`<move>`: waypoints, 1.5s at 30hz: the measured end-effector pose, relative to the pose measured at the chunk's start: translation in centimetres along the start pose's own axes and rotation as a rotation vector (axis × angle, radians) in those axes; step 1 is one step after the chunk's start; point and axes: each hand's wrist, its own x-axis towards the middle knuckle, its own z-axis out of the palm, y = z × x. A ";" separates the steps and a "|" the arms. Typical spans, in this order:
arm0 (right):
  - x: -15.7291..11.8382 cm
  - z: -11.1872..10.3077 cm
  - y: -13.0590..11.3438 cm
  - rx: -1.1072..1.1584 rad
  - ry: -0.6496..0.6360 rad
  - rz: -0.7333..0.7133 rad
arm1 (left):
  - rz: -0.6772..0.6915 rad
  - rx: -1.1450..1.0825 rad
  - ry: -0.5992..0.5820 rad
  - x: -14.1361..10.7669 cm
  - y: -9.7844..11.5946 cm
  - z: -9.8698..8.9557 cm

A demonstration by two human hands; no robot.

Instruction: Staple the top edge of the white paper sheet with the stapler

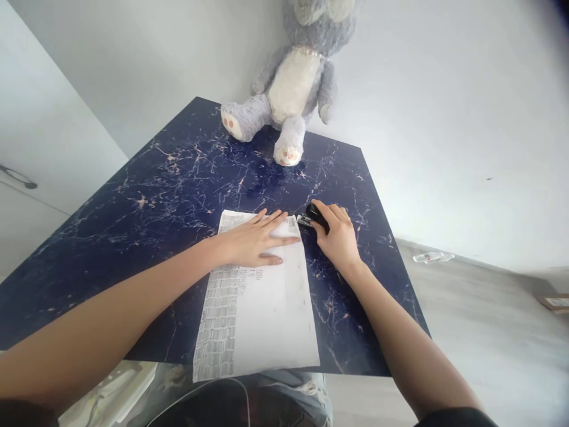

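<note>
Printed paper (275,314) lies on the dark blue marbled table, its lower edge reaching past the table's near edge. Flat on its upper part rests my left hand (255,240), fingers spread, holding nothing. At the paper's top right corner is a black stapler (316,217), with my right hand (338,237) closed round its back part. The stapler's front end is at the paper's corner; whether the corner lies between its jaws cannot be made out.
A grey and white plush toy (293,89) sits at the table's far edge against the wall. A clear plastic item (433,257) lies on the floor at the right, with a box (555,302) farther right. A white cabinet stands at the left.
</note>
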 end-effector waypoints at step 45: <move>-2.5 1.1 -5.3 0.595 -0.100 0.085 | -0.206 -0.267 0.658 -0.5 -4.9 -2.6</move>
